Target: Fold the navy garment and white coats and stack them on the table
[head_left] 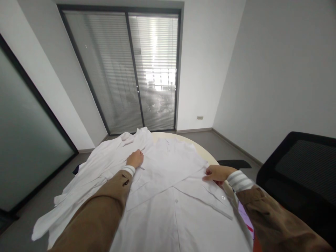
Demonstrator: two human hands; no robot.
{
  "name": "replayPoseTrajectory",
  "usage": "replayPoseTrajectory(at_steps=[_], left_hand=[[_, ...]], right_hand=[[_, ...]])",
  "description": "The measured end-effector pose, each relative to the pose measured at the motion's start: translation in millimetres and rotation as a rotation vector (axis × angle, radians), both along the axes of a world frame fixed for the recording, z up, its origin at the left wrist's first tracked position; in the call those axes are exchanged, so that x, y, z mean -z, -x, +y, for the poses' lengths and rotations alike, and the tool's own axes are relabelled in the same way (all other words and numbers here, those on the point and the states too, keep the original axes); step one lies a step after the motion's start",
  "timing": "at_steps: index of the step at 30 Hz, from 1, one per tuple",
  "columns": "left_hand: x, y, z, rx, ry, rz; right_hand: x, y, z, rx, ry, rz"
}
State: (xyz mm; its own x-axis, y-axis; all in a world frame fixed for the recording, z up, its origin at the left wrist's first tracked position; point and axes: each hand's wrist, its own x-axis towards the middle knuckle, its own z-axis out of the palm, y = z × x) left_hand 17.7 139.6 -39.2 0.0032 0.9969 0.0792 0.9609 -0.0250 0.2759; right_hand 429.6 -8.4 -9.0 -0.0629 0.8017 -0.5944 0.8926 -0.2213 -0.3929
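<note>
A white button-up shirt (168,168) lies spread on the round table, its collar end toward the far edge. Both sleeves are folded inward across its front, and a cuff with a button shows at the right. My left hand (135,159) is closed on the shirt's left side edge, its fingertips partly hidden. On the opposite side, my right hand (219,173) pinches the shirt's edge near the folded right sleeve, thumb on top and the other fingers mostly underneath. Left of the shirt, more white garments (105,164) lie in a loose, wrinkled heap.
The pale rim of the table (203,152) shows at the far right. A black mesh office chair (301,168) stands close on the right. Purple and red material (245,217) peeks out beneath my right forearm. Glass doors with blinds (123,70) are behind the table.
</note>
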Motion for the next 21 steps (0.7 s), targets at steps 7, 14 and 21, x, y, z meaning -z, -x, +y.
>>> replayPoseTrajectory(at_steps=[7,14,21], left_hand=[[-7.6,-12.4,17.5,-0.018,0.031,-0.025],[-2.8,-20.6,33.9,-0.014,-0.017,-0.02],[-9.3,-25.0,11.5,0.044,-0.183,-0.028]], right_hand=[[-3.9,8.5,-2.7,-0.167,-0.02,-0.016],[4.2,4.0,-3.1,-0.11,0.081,0.0],[7.4,2.5,-6.2,-0.05,0.166,0.005]])
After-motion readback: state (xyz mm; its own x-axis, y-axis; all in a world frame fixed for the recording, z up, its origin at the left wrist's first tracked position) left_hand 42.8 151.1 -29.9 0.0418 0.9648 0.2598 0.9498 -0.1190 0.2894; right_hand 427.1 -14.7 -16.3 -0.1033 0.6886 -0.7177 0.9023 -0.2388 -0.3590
